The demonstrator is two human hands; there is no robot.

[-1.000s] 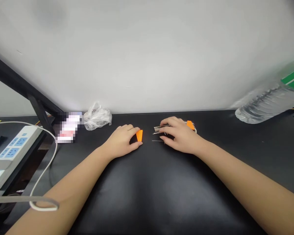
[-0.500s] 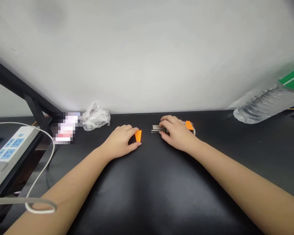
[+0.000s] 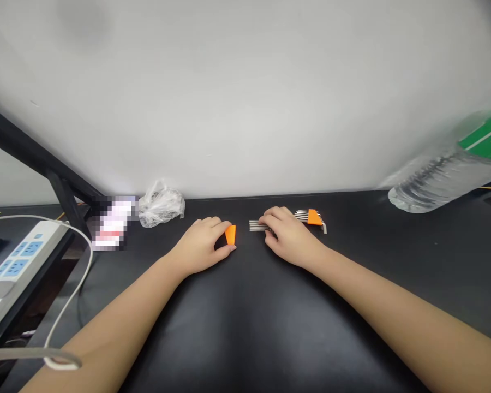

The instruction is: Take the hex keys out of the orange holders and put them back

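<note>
A: Left hand (image 3: 200, 245)?
B: Curled, pinching an orange wedge (image 3: 230, 234) between thumb and fingertips, left of center on a black bench (image 3: 245, 333).
A: Right hand (image 3: 290, 237)?
B: Closed down over steel rods (image 3: 258, 225), fingers on top, just left of an orange clip (image 3: 314, 217).
</note>
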